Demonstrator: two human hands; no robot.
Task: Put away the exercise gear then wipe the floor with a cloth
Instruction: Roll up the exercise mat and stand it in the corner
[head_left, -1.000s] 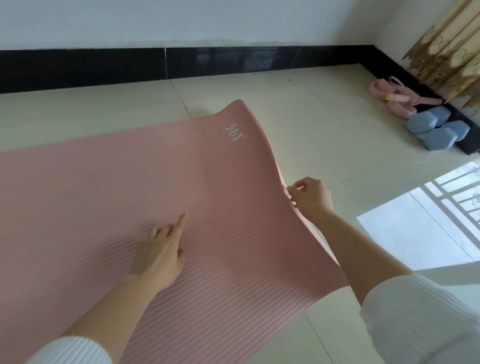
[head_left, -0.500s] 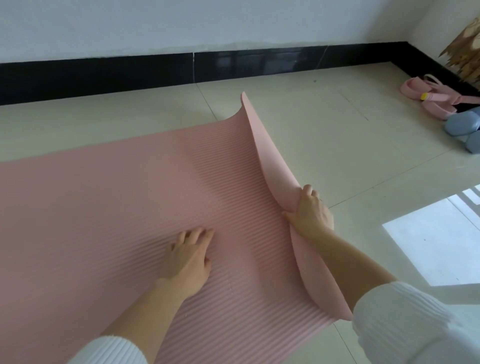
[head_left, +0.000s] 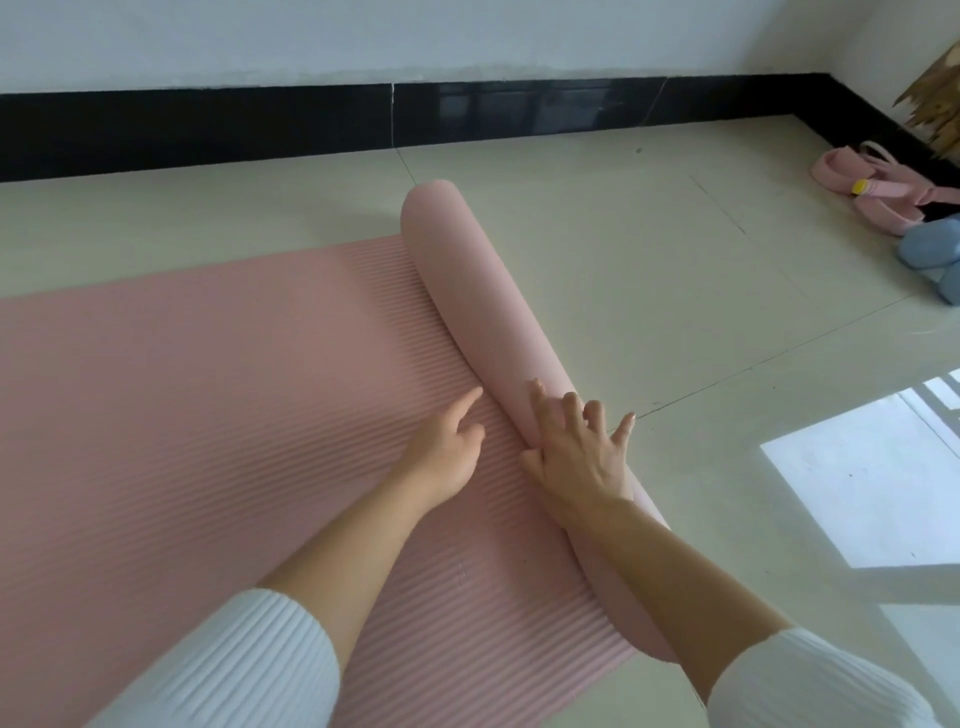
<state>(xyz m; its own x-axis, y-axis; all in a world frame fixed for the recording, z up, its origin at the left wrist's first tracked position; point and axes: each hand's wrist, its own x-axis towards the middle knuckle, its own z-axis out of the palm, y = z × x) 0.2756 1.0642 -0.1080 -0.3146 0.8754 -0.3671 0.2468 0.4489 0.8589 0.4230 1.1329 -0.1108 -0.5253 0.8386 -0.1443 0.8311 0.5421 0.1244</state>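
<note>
Yoga mat (head_left: 208, 389) lies on the floor (head_left: 623, 249), its right end curled into a loose roll (head_left: 467, 291). My right hand (head_left: 576, 452) presses flat on it, my left hand (head_left: 447, 447) seemingly relaxed alongside; I should roll leftward evenly, tight.

A room in a home, set up for exercise: a pink ridged mat (head_left: 182, 389) lies partly rolled on a pale tiled floor (head_left: 649, 249) below a white wall (head_left: 363, 36) with black skirting (head_left: 208, 130). Blue dumbbells (head_left: 930, 249) and pink straps (head_left: 883, 192) sit beside a patterned curtain (head_left: 935, 104). A patch of sunlight (head_left: 857, 493) falls on the tiles.
</note>
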